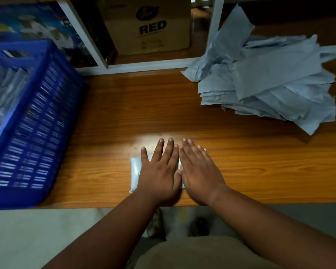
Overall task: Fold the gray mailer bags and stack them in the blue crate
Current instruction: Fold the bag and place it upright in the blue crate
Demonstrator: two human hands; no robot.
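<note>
Pressing flat with both palms, the person holds a folded gray mailer bag (134, 172) down on the wooden table (250, 167), near its front edge at about 6 o'clock in the view. The left hand (161, 171) lies with its fingers straight and slightly spread across the bag's left and middle part; the right hand (199, 171) lies just beside it, fingers straight and close together, covering the bag's right part. The two hands touch along their inner edges. Neither curls around anything; they only bear down on the bag, of which just the left strip and a small corner at the right show.

At 9 to 10 o'clock stands the blue crate (47, 121), a slatted plastic one, with gray bags (6, 94) already lying inside it. At 2 o'clock, well apart from the hands, sits a loose pile of unfolded gray mailer bags (270, 80). Beyond the table at 12 o'clock, a cardboard box (149, 26) printed "RED" rests behind a white frame (144, 66).
</note>
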